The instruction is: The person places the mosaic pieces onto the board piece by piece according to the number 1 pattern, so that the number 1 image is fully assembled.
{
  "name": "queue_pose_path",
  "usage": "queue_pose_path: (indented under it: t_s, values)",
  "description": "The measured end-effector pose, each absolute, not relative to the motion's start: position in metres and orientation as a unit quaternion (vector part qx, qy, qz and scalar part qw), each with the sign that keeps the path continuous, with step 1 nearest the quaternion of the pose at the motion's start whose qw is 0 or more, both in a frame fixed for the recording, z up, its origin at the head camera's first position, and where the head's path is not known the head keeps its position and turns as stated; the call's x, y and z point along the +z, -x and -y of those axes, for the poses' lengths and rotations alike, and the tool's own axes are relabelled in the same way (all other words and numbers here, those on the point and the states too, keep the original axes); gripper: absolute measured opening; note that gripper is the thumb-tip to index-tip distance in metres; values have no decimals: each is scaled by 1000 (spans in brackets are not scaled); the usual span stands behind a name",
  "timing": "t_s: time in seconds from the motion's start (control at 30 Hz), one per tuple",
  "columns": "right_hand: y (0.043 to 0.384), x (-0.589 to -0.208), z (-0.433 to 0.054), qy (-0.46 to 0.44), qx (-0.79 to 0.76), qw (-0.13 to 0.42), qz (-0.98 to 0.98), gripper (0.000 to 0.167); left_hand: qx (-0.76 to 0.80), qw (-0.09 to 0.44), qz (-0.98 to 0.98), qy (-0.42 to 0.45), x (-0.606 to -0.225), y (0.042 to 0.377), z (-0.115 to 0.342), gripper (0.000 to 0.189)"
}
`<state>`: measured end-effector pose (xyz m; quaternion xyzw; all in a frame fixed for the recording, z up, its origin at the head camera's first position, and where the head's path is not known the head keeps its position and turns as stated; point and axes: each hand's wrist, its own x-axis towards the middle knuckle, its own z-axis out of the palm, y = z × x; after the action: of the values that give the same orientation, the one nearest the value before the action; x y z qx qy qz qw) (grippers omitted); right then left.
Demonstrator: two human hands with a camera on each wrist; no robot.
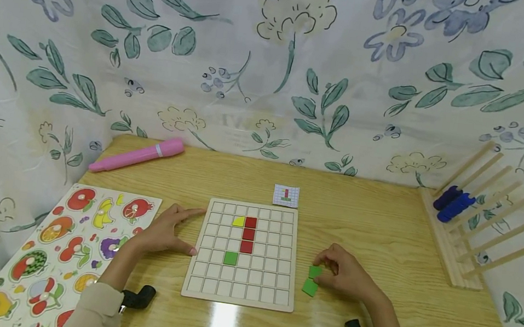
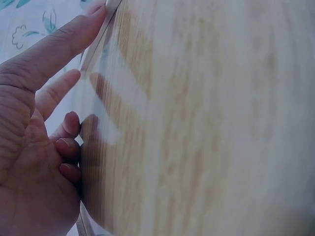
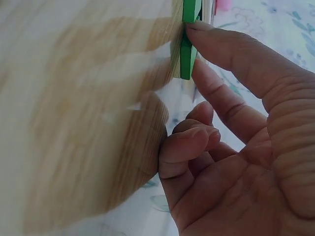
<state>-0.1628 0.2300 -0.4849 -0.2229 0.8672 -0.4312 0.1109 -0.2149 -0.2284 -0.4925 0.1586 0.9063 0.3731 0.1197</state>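
A wooden grid board (image 1: 262, 279) lies flat on the table, holding three red squares (image 1: 248, 234) in a column, a yellow piece (image 1: 238, 221) and a green square (image 1: 230, 258). At its left edge, my left hand (image 1: 160, 233) spreads thumb and index finger, fingertips right at the rim. To the right of the board, my right hand (image 1: 344, 274) pinches a loose green tile (image 1: 314, 272) between thumb and index finger. A second green tile (image 1: 309, 287) lies close beside it. In the right wrist view, the thumb (image 3: 231, 49) sits between both tiles.
Behind the board lies a small printed pattern card (image 1: 286, 195). A fruit puzzle board (image 1: 104, 242) is at left, with a pink marker-shaped object (image 1: 138, 156) behind it. On the right stands a wooden peg rack (image 1: 454, 249) with blue pieces (image 1: 455, 205).
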Motion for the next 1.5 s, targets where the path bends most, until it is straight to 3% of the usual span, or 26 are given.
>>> queue_pose_path:
  t_s: [0.7,1.5]
  values:
    - [161,-477,-215,222,-476,80,-847,21,390,121,-897,-171,-492,214,231,91]
    - [174,-463,-157,252,-505,126,-816,20,384,119,-899,-175,-492,214,230,90]
